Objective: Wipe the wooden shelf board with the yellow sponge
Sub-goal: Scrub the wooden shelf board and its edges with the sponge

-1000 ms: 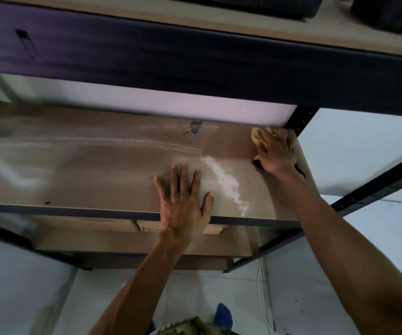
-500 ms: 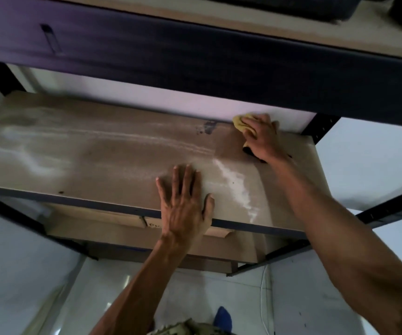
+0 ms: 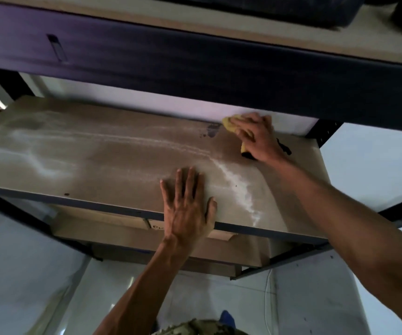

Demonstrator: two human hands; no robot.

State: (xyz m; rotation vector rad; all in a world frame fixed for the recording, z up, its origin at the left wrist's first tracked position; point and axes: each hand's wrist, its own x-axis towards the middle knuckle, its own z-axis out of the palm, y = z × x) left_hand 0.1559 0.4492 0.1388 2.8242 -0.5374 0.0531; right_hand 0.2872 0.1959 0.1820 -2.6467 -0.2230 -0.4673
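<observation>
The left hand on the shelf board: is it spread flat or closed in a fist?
Spread flat. The left hand lies palm down on the wooden shelf board near its front edge, fingers straight and apart, holding nothing.

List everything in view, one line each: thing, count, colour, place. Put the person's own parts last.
shelf board: one, brown wood, dusty, middle level of the rack
sponge: one, yellow, back right of the board, under the right hand
dark stain: one, bluish grey, on the board just left of the sponge
white dust streak: one, curving toward the board's front edge
upper shelf beam: one, dark, across the top
cable: one, white, on the floor lower right
left hand: flat on the board's front edge
right hand: pressing the sponge
</observation>
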